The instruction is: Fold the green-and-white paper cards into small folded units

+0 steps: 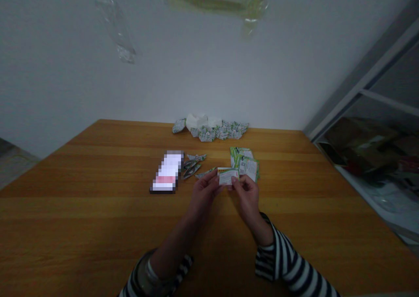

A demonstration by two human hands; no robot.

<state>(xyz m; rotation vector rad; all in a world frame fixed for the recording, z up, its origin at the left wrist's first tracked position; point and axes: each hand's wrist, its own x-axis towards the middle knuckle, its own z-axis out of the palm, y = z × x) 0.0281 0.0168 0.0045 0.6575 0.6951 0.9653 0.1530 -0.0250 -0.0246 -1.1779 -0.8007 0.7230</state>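
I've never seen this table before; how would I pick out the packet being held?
Find the wooden table, then the left hand and right hand near its middle. The small white-and-green packet is held between them. Similar packets lie on the table just beyond it, to the right; what sets this one apart is that both hands hold it.

Left fingers [213, 184] and right fingers [237, 185] hold a packet [227, 176].
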